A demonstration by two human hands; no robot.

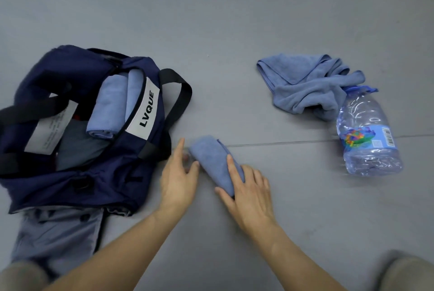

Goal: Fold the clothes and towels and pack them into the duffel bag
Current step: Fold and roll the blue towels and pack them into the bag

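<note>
Beside the duffel bag [47, 74], right hand [251, 189] grips a rolled towel [211, 159], left hand [179, 175], fingers [179, 150] straight, touching it.

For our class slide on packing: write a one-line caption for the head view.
Right hand grips a rolled blue towel, left hand touching its end, beside the open duffel bag.

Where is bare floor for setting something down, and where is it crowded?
Bare floor lies between the duffel bag and the crumpled towel, and nearer the camera, right of the right hand, below the bottle. Crowded: beside the bag, around the rolled towel.
</note>
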